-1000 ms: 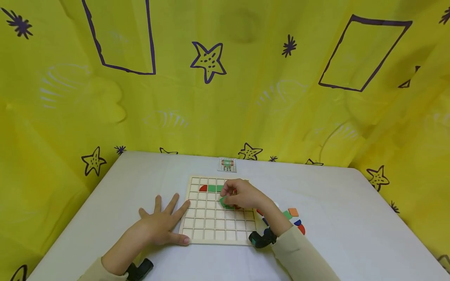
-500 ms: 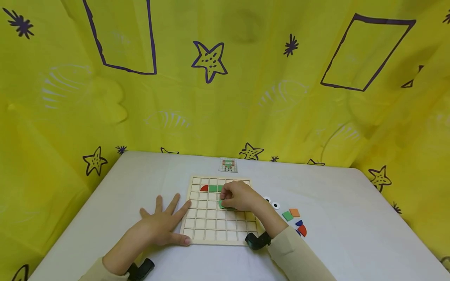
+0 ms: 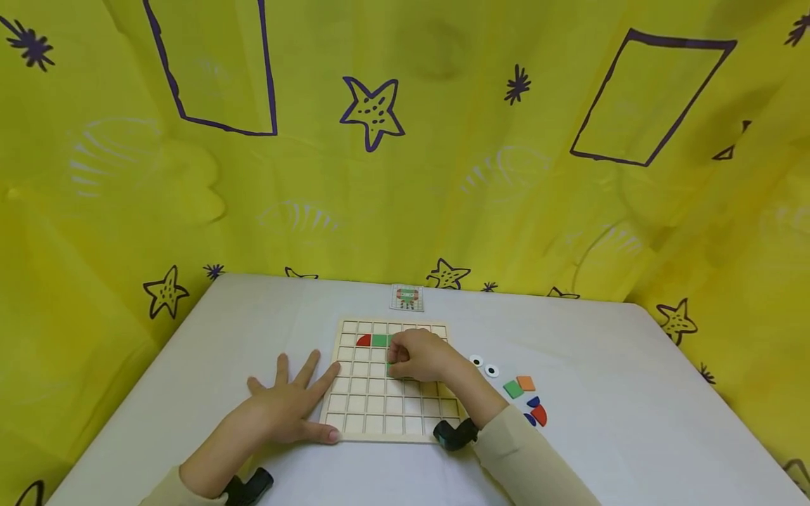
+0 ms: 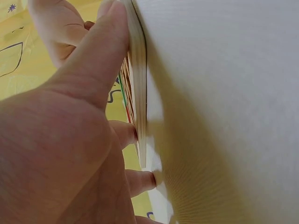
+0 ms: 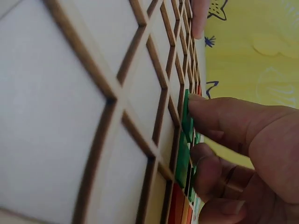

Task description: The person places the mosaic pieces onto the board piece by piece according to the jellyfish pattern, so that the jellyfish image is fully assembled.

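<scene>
A wooden grid board [image 3: 357,404] lies on the table. My left hand [image 3: 285,411] rests at its left side, fingers spread, with thumb and a fingertip on the frame; the left wrist view shows the thumb [image 4: 100,51] over the board's edge. Over the upper middle of the grid, my right hand [image 3: 422,355] pinches a small green tile [image 5: 187,112]. That tile stands slightly proud of the grid in the right wrist view, beside another green tile [image 5: 182,161]. A red quarter-round piece [image 3: 363,341] and a green square [image 3: 380,341] sit in an upper row. My right hand hides other cells.
Right of the board lie two eye discs [image 3: 491,370], a green square [image 3: 513,388], an orange square [image 3: 526,383], a red piece [image 3: 539,415] and blue pieces [image 3: 534,402]. A picture card [image 3: 407,297] lies behind the board. A yellow patterned curtain [image 3: 380,197] hangs behind the table.
My right hand has shifted a little left over the grid with the green tile, and its forearm uncovers more loose pieces. My left hand stays in place.
</scene>
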A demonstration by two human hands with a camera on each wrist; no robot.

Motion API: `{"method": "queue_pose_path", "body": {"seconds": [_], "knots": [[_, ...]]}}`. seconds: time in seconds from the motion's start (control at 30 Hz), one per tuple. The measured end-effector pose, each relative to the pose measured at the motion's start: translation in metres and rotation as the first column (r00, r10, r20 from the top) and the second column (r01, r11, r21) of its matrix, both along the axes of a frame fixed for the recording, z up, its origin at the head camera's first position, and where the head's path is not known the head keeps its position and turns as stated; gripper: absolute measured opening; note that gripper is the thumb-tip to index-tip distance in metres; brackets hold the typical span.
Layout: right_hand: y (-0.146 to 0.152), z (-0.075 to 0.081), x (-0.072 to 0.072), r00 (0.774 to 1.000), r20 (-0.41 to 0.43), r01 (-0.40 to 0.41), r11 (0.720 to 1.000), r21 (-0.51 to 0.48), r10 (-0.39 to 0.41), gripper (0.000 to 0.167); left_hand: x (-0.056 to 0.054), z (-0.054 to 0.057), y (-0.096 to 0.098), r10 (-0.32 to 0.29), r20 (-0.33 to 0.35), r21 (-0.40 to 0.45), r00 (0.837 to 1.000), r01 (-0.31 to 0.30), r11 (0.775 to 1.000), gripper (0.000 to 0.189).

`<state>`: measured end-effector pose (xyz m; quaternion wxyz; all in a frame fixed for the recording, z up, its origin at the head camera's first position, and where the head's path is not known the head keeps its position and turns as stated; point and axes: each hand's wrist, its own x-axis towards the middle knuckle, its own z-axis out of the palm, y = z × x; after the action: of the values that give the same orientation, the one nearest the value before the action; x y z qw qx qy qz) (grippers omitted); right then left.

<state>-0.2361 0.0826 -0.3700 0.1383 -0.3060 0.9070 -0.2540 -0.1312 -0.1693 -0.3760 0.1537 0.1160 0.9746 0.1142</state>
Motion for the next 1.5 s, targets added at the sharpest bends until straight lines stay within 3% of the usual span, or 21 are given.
{"method": "queue_pose_path", "body": {"seconds": [0.3, 0.57, 0.8, 0.97, 1.17, 1.5], "knots": [[0.026, -0.004, 0.0, 1.0, -0.01, 0.0, 0.996, -0.085, -0.001, 0.013, 0.0, -0.002, 0.0, -0.001, 0.005, -0.002, 1.0, 0.001, 1.0, 0.111], [0.073, 0.003, 0.002, 0.995, 0.063, 0.092, 0.985, -0.145, -0.083, 0.01, 0.0, 0.0, 0.0, 0.006, 0.002, -0.009, 1.0, -0.006, 1.0, 0.111], [0.117, 0.011, 0.001, 0.981, 0.135, 0.155, 0.978, -0.137, -0.137, 0.012, 0.001, 0.002, 0.001, 0.005, 0.019, 0.003, 1.0, -0.005, 1.0, 0.111], [0.14, 0.019, 0.003, 0.973, 0.192, 0.141, 0.988, -0.057, -0.128, 0.015, 0.001, 0.004, 0.002, 0.004, 0.019, 0.006, 1.0, -0.004, 1.0, 0.11], [0.148, 0.013, 0.009, 0.965, 0.227, 0.121, 0.991, 0.059, -0.131, 0.025, 0.003, 0.005, 0.002, -0.001, 0.018, 0.002, 1.0, 0.001, 1.0, 0.109], [0.141, 0.006, 0.006, 0.975, 0.174, 0.122, 0.989, 0.079, -0.135, 0.02, 0.003, 0.002, 0.0, 0.006, 0.014, 0.0, 1.0, -0.006, 1.0, 0.109]]}}
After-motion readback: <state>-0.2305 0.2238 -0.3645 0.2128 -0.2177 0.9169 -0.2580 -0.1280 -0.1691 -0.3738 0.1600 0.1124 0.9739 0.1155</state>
